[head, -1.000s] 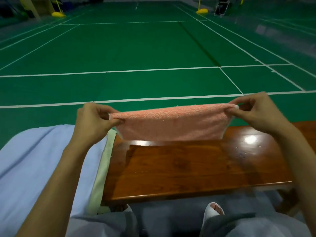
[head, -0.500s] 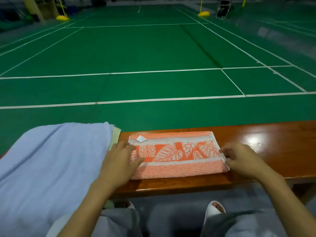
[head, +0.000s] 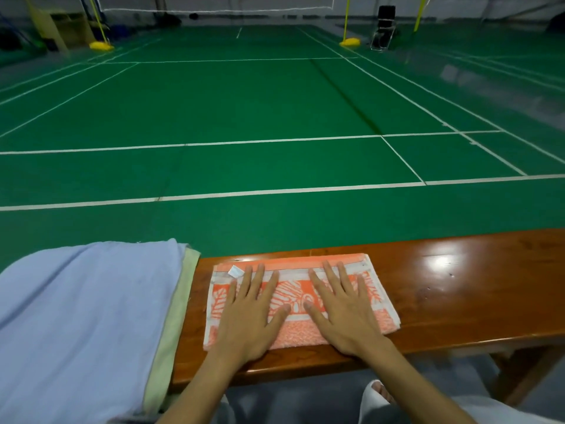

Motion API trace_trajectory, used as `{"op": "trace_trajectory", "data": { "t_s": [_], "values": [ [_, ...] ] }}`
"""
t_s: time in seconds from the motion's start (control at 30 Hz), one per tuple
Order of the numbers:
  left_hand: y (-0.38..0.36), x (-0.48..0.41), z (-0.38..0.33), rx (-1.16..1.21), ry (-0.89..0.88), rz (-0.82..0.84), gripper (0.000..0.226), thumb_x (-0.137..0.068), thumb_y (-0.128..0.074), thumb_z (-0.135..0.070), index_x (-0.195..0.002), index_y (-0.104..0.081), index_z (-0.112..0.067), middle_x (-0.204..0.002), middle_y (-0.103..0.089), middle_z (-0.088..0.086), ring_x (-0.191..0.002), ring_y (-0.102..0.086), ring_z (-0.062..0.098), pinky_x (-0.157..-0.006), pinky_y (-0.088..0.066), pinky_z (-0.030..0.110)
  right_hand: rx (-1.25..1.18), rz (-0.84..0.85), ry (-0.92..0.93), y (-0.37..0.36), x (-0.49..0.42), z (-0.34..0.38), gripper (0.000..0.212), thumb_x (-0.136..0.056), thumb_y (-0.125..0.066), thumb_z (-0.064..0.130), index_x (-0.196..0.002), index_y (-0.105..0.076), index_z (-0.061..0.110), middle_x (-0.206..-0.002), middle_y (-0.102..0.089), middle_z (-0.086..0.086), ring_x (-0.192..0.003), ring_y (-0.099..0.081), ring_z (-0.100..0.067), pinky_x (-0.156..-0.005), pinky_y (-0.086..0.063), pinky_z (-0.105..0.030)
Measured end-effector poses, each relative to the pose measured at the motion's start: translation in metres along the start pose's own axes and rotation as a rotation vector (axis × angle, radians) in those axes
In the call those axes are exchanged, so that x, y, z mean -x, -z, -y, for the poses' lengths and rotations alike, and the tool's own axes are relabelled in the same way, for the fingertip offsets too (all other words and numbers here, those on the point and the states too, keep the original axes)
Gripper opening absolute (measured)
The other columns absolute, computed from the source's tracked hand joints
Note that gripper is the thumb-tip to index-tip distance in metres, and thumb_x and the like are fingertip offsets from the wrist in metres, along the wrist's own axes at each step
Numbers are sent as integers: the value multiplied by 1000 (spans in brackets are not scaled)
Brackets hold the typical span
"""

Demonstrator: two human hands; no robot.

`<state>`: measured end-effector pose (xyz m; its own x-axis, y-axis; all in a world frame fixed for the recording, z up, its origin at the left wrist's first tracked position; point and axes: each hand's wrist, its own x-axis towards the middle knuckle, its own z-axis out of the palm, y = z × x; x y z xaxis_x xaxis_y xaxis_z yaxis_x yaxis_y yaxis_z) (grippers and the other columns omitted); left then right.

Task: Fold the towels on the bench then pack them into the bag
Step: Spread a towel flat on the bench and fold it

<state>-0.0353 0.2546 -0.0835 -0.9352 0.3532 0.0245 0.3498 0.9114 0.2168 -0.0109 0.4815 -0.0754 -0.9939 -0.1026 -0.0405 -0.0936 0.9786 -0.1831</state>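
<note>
- Towel (head: 295, 286), orange with a leaf pattern, lies folded into a flat band on the desk (head: 458, 301), under both palms. Its short ends stick out past the outer side of each hand.
- The left hand (head: 247, 313) and right hand (head: 345, 313) lie side by side, fingers straight and spread, pressing down. Neither grips anything.
- By its look it is soft, light terry with no stiffness, so it would likely sag and fall open if lifted by one spot.
- The best hold seems to be a pinch on both corners of one short end, carried across to the other end.
- A white label (head: 236, 271) sits just beyond the left fingertips.
- A blue cloth (head: 85, 316) lies heaped just outside the left hand.
- A second ago the towel hung stretched between two pinching hands above the desk. Half a second ago it lay down with a hand at each end. Now both hands have moved to its middle and flattened.
- No bag is in view.
</note>
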Motion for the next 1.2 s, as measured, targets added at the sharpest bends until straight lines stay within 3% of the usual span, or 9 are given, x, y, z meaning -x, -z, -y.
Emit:
{"op": "trace_trajectory", "data": {
  "t_s": [0.27,0.4,0.47,0.57,0.7,0.9,1.0,1.13,1.2],
  "values": [
    [9,-1,11,5,158,5,97,-80,14,-86,-156,27,-27,-165,29,-3,-154,24,18,-125,16,44,-8,-31,-173,11,0,-40,94,-80,30,69,-163,8,30,-169,16,4,-155,21,-22,-124,6,-53],
    [9,-1,9,14,157,8,100,-74,21,-89,-154,27,-28,-165,29,-2,-155,23,19,-125,15,45,-46,15,-219,18,2,-44,77,-96,8,63,-163,6,25,-171,12,1,-156,15,-23,-125,2,-50],
    [10,0,8,21,143,3,98,-77,19,-89,-156,24,-31,-165,29,-4,-154,26,19,-124,18,46,-104,-81,-290,24,2,-38,78,-103,-23,62,-163,-5,17,-171,-10,-8,-156,-13,-28,-124,-19,-49],
    [14,2,0,29,92,-27,95,-83,14,-87,-159,20,-31,-164,31,-7,-152,30,18,-122,21,45,-107,-205,-510,43,2,-36,75,-94,-56,60,-146,-38,9,-139,-50,-10,-124,-51,-26,-96,-47,-38],
    [12,4,-19,25,14,5,93,-85,16,-84,-160,20,-28,-164,34,-5,-149,36,16,-127,13,49,-351,11,-642,64,-3,-46,32,-93,-70,47,-94,-59,18,-88,-64,5,-73,-61,-10,-55,-44,-24],
    [3,4,-34,76,12,47,85,-92,4,-81,-161,16,-33,-166,30,-7,-151,34,14,-125,17,46,-948,14,-578,85,-6,-67,4,-96,-67,8,-99,-65,7,-93,-75,-14,-69,-75,-23,-60,-60,-35],
    [15,3,-46,346,35,28,82,-95,-7,-80,-164,-1,-35,-168,14,-14,-154,21,7,-127,10,40,-1073,-106,-487,100,-1,-71,15,-90,-67,-7,-96,-59,4,-94,-74,-22,-64,-71,-24,-58,-56,-33],
    [58,3,-63,1139,205,17,47,-103,-36,-59,-146,-44,-40,-155,-40,-21,-142,-36,-9,-115,-26,16,-1282,-206,-317,119,0,-45,28,-87,-64,-16,-106,-57,4,-91,-75,-16,-64,-72,-19,-53,-57,-29],
    [72,-2,-62,1558,345,67,48,-94,-48,-57,-136,-54,-34,-146,-56,-9,-127,-54,0,-106,-39,20,-1290,-210,-218,123,-3,-14,35,-85,-65,-18,-109,-57,6,-95,-77,-15,-67,-72,-17,-54,-56,-27]
  ]
}}
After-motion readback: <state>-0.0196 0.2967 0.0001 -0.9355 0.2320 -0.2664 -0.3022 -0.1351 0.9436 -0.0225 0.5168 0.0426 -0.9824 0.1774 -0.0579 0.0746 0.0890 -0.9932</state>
